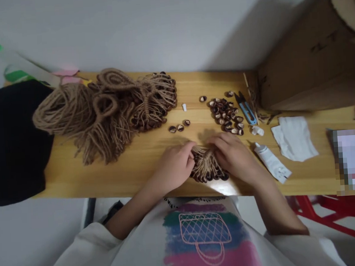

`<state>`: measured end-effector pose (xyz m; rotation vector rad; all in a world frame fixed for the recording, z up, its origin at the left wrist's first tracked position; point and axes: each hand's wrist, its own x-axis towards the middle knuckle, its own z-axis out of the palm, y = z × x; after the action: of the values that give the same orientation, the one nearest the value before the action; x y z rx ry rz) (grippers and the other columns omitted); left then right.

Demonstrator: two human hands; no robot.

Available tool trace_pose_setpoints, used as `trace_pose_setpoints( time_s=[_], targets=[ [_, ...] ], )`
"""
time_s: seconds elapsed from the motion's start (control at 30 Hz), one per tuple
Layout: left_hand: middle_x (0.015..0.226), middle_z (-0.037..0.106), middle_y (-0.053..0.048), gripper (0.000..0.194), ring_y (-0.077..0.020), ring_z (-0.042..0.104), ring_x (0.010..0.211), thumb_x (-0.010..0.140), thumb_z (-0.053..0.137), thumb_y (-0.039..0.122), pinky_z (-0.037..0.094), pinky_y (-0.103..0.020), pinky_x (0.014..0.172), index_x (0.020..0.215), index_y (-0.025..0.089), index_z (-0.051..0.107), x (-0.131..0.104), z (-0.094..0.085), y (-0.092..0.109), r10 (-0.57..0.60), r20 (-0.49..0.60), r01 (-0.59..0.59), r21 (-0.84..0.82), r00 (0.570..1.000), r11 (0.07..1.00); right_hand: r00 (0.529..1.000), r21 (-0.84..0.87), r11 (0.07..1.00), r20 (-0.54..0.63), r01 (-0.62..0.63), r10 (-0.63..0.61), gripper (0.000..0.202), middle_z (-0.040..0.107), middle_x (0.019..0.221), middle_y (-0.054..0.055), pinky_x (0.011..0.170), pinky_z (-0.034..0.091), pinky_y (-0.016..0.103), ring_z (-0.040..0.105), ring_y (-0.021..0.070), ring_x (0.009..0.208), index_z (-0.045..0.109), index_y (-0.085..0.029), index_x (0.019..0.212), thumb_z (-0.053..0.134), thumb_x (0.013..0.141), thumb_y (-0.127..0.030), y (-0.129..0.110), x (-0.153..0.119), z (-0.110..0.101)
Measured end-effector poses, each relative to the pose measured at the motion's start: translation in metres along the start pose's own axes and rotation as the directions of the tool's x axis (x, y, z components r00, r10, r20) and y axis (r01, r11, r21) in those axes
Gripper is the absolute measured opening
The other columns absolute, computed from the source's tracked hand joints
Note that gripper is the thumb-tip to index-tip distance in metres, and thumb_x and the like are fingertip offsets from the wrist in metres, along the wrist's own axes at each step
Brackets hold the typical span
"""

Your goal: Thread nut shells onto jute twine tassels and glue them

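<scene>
Hands at the desk's near edge: my left hand and right hand press from either side on a small jute fringe piece, fingers curled narrow around its cords, dark seed halves along its lower rim. I judge the step to be fitting seeds to the fringe. A next seed would call for a reach to the seed pile beyond, with the glue tube just right of my hand. Finished jute pieces lie far left.
</scene>
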<state>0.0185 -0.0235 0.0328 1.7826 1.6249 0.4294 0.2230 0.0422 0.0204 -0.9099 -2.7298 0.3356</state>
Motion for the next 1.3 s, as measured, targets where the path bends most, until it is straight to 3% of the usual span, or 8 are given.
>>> trace_pose_setpoints(
  time_s=[0.1,0.2,0.33,0.5,0.77,1.0,1.17,1.3],
  targets=[
    [0.093,0.075,-0.005,0.041,-0.0237,0.07,0.087,0.083,0.05,0.004,0.053,-0.041,0.085,0.121,0.016,0.06,-0.012,-0.008,-0.007,-0.101,-0.038,0.101,0.002,0.994,0.995,0.998,-0.045,0.997,0.02,0.061,-0.06,0.022,0.058,0.104,0.009,0.082,0.043,0.032,0.054,0.0223,0.096,0.061,-0.01,0.101,0.042,0.089,-0.008,-0.001,0.017,-0.004],
    [0.099,0.074,-0.007,0.038,-0.0259,0.069,0.093,0.086,0.05,0.007,0.052,-0.045,0.089,0.121,0.016,0.06,-0.015,-0.012,-0.012,-0.139,-0.095,0.145,0.053,0.986,0.988,0.995,0.025,0.996,0.048,0.084,-0.085,0.019,0.06,0.097,0.008,0.079,0.042,0.031,0.056,0.0205,0.091,0.059,-0.01,0.099,0.042,0.09,-0.01,-0.003,0.03,-0.009],
    [0.104,0.072,-0.007,0.032,-0.0275,0.067,0.1,0.086,0.053,0.006,0.052,-0.045,0.089,0.114,0.016,0.064,-0.009,-0.012,-0.018,-0.053,-0.118,0.068,0.131,0.992,0.989,0.982,0.147,0.985,0.148,0.093,-0.115,0.018,0.061,0.094,0.006,0.076,0.04,0.029,0.056,0.018,0.086,0.059,-0.011,0.103,0.046,0.091,-0.015,-0.002,0.043,-0.006],
    [0.107,0.068,-0.008,0.029,-0.0268,0.063,0.102,0.086,0.053,0.007,0.051,-0.042,0.087,0.111,0.017,0.066,0.001,-0.009,-0.019,0.104,-0.124,-0.075,0.218,0.987,0.973,0.969,0.345,0.936,0.199,0.072,-0.148,0.032,0.061,0.092,0.001,0.077,0.04,0.025,0.055,0.0125,0.083,0.058,-0.014,0.112,0.048,0.082,-0.009,0.007,0.044,0.003],
    [0.102,0.068,-0.007,0.021,-0.0249,0.058,0.1,0.088,0.052,0.012,0.045,-0.039,0.085,0.1,0.016,0.069,0.025,-0.014,-0.007,0.26,-0.208,-0.198,0.279,0.943,0.94,0.993,0.533,0.844,0.121,-0.056,-0.011,0.045,0.057,0.083,-0.002,0.068,0.037,0.019,0.052,0.0062,0.072,0.054,-0.011,0.118,0.05,0.073,-0.007,0.009,0.036,0.001],
    [0.103,0.071,-0.006,0.022,-0.0247,0.058,0.102,0.088,0.054,0.016,0.041,-0.038,0.086,0.103,0.019,0.069,0.036,-0.016,-0.01,0.206,-0.119,-0.174,0.239,0.971,0.955,0.98,0.56,0.806,0.157,-0.191,0.123,0.041,0.059,0.084,0.0,0.072,0.038,0.02,0.052,0.0077,0.075,0.06,-0.012,0.112,0.05,0.072,-0.008,0.01,0.033,-0.004],
    [0.097,0.074,-0.006,0.022,-0.0233,0.063,0.097,0.09,0.052,0.015,0.043,-0.036,0.082,0.103,0.018,0.069,0.036,-0.02,-0.019,0.12,-0.192,-0.08,0.203,0.974,0.976,0.964,0.579,0.773,0.198,-0.26,0.177,0.038,0.06,0.086,0.001,0.073,0.039,0.021,0.054,0.0084,0.077,0.062,-0.012,0.108,0.051,0.072,-0.006,0.014,0.03,-0.011],
    [0.103,0.074,-0.008,0.024,-0.0224,0.066,0.098,0.091,0.048,0.015,0.047,-0.035,0.086,0.102,0.015,0.068,0.033,-0.024,-0.016,0.117,-0.204,-0.091,0.132,0.972,0.987,0.962,0.52,0.81,0.191,-0.269,0.197,0.039,0.061,0.087,0.002,0.075,0.04,0.022,0.055,0.0101,0.078,0.064,-0.012,0.107,0.051,0.071,-0.004,0.014,0.03,-0.013]
  ],
)
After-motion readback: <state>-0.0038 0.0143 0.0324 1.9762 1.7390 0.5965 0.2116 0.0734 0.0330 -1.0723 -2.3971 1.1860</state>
